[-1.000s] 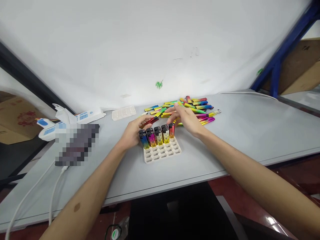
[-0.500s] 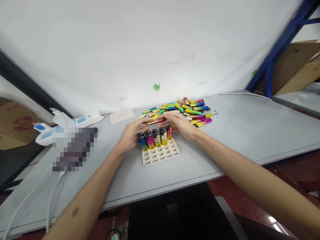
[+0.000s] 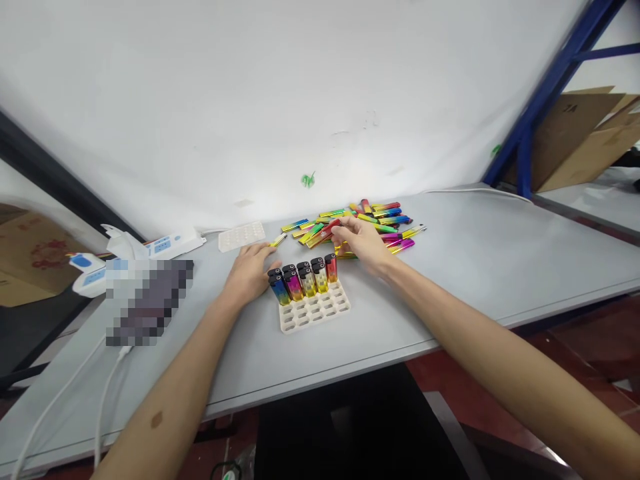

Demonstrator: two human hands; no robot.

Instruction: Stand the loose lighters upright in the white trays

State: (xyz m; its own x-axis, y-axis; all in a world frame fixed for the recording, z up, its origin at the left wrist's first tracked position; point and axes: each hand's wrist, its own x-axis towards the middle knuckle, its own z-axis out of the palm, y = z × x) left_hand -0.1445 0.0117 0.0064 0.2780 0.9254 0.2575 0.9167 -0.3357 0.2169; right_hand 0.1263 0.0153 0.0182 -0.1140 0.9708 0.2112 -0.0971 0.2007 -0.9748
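Observation:
Between the thumb and fingers of my right hand [image 3: 361,241] is a red-and-gold lighter [image 3: 326,232], held slanted at the near edge of a loose pile of shiny lighters [image 3: 387,217]. My left hand [image 3: 249,270] lies low over the table with its fingers stretched out, left of the holder. Its fingertips are close to a silver-and-gold lighter [image 3: 279,240]; contact is unclear. In front of both hands stands a white holder with rows of slots [image 3: 315,312]. Several black-topped lighters [image 3: 294,285] stand upright in its back rows; its front slots show bare.
A second white slotted holder [image 3: 242,236] lies against the wall. To the left are a power strip [image 3: 173,241] with plugs, a blurred dark device [image 3: 150,300] and white cables [image 3: 103,400]. Cardboard boxes [image 3: 575,140] stand beyond the blue frame [image 3: 525,150] on the right.
My left hand has come away from the red-and-gold lighter and moved down to the table at the left. My right hand keeps that lighter, now tilted more beside the pile.

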